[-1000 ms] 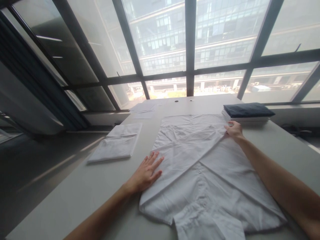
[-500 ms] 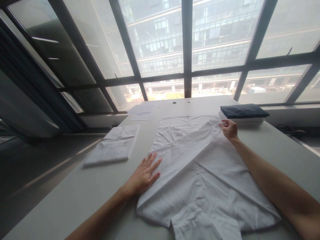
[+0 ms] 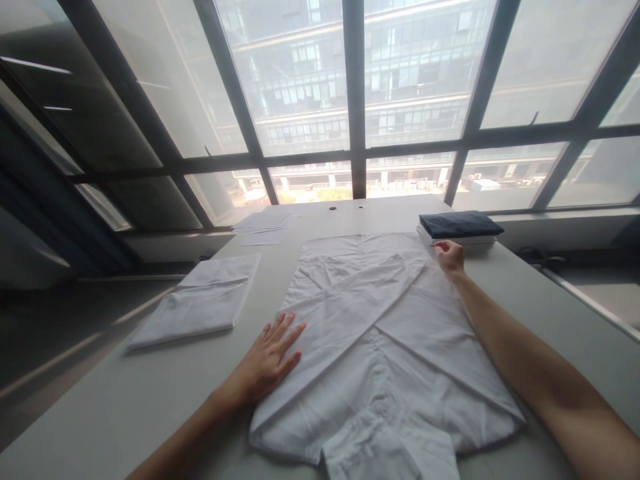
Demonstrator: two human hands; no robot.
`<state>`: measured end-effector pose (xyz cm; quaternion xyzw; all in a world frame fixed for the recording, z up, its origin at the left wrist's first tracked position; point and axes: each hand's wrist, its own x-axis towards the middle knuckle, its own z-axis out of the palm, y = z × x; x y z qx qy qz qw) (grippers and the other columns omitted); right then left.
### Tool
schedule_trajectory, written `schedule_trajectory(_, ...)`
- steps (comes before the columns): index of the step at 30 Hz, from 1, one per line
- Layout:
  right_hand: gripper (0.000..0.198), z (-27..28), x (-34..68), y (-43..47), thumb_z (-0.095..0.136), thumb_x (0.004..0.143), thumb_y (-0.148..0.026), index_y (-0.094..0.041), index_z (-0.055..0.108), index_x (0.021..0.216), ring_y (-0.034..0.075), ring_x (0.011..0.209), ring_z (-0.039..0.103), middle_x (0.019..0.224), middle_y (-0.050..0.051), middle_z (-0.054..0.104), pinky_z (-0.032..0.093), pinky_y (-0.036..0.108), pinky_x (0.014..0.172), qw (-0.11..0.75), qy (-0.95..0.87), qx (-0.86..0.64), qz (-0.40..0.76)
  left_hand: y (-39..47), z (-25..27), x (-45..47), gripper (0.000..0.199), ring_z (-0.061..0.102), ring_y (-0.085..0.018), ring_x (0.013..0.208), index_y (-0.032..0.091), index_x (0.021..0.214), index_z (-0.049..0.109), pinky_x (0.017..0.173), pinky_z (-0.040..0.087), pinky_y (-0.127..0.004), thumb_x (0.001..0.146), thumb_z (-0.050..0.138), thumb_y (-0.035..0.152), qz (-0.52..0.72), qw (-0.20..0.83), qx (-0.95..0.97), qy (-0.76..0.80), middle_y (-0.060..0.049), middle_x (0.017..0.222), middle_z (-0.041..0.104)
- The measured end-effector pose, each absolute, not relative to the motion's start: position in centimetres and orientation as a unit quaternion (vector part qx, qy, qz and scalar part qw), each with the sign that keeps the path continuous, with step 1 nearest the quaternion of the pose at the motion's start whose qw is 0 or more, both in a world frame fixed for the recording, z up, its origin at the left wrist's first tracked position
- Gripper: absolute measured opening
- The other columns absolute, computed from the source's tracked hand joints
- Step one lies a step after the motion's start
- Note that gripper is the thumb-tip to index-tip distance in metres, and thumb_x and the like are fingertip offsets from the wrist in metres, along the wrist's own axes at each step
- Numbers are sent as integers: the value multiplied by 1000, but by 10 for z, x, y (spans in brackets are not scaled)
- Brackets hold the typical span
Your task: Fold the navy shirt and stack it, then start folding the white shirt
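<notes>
A white button-up shirt (image 3: 350, 347) lies spread on the table, its collar towards me and a sleeve folded slantwise across its body. My left hand (image 3: 273, 353) rests flat on the shirt's left edge, fingers spread. At the shirt's far right edge, my right hand (image 3: 450, 257) is closed in a pinch on what looks like the fabric; its fingertips partly hide the spot. Just behind that hand sits a stack with a folded dark blue garment (image 3: 460, 225) on top and white folded cloth beneath.
A folded white garment (image 3: 200, 300) lies at the table's left edge. Further back are several sheets of paper (image 3: 263, 227). The white table (image 3: 545, 313) reaches towards large windows (image 3: 305, 87) with dark frames. A dark curtain (image 3: 45, 193) hangs at the left.
The sleeve held up by my right hand now lies flatter across the shirt, and that hand has shifted to the shirt's right edge. My left hand stays on the fabric. The view has turned slightly right.
</notes>
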<state>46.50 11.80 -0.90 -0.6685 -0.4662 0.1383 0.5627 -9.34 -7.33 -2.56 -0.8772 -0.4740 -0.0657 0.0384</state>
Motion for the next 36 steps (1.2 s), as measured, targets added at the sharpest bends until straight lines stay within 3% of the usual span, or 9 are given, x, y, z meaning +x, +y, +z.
schedule_trajectory(3,29,-4,437,111,57,83,-32,-18,78,98,29,104,71,110,13,78,56,43,96,503,-592,-617,125,-73,-26,-94,59,33,-33,154,36,162,35,121,34,-51,108,39,57,-66,41,-877,-474,-6,169,31)
schedule_trajectory(5,38,-3,413,106,52,92,-37,-21,76,117,29,122,65,130,11,72,51,44,106,422,-713,-543,137,-73,-26,-94,58,33,-33,154,37,162,36,121,34,-51,107,40,57,-67,40,-876,-475,-6,169,32)
schedule_trajectory(8,55,-9,387,99,45,101,-46,-22,58,148,32,150,39,160,12,48,30,51,123,259,-809,-511,128,-73,-26,-94,58,33,-34,153,36,161,38,121,34,-52,107,39,57,-63,37,-876,-477,-7,169,32)
schedule_trajectory(10,61,-16,384,97,39,103,-49,-21,46,157,33,157,24,168,13,33,18,57,126,154,-826,-529,118,-73,-25,-93,59,33,-35,153,34,161,38,121,34,-53,108,38,57,-58,36,-876,-477,-8,169,32)
schedule_trajectory(12,63,-21,390,97,33,105,-51,-22,40,161,33,159,18,170,12,25,13,61,125,90,-825,-547,105,-73,-24,-92,59,33,-35,153,33,162,38,121,33,-54,108,38,57,-54,36,-877,-476,-9,169,31)
schedule_trajectory(19,71,-26,412,100,25,105,-57,-21,23,167,30,159,15,172,14,17,12,59,125,73,-777,-619,92,-73,-26,-93,59,32,-35,154,32,161,40,121,34,-52,108,38,56,-67,38,-879,-471,-9,169,30)
schedule_trajectory(27,76,-28,411,99,23,104,-60,-18,17,167,29,160,15,173,16,18,13,59,126,70,-774,-623,90,-76,-26,-87,73,17,-41,157,27,163,37,121,22,-67,101,44,67,-44,3,-834,-550,-15,172,20)
schedule_trajectory(30,76,-29,412,100,24,103,-60,-19,20,167,29,159,16,172,15,18,14,58,126,68,-776,-621,88,-71,-25,-90,77,17,-39,158,22,164,35,123,22,-64,102,39,67,-75,-21,-814,-576,-15,169,27)
schedule_trajectory(36,74,-34,413,101,26,103,-60,-22,24,166,31,159,18,172,15,20,14,61,125,83,-776,-619,88,-57,-14,-98,65,24,-30,157,8,160,37,126,26,-53,109,22,46,-240,7,-743,-625,-20,164,39)
